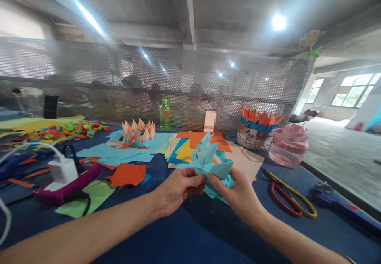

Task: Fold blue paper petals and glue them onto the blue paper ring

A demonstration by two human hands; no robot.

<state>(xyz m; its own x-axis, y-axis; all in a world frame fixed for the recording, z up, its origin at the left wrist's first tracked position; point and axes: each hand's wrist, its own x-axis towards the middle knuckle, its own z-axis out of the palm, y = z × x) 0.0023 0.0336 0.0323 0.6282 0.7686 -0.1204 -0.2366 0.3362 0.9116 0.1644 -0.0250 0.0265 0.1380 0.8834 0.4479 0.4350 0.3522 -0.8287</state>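
Both my hands hold a light-blue folded paper piece [212, 159] with several pointed tips, just above the dark blue table. My left hand [183, 184] pinches its lower left side between thumb and fingers. On the lower right side, my right hand [232, 186] grips it, the thumb pressed on the front and the fingers partly hidden behind. A ring of peach folded paper points [139, 132] on a light-blue base stands further back to the left. Behind the held piece lie sheets of orange paper [220, 140] and yellow paper [184, 150].
Scissors [293, 198] with red and yellow handles and a blue tool [345, 204] lie at the right. A pink jar [288, 147] stands near the right table edge, beside a basket [254, 137]. A purple power strip [68, 182] with cables sits left. A green bottle [164, 117] stands behind.
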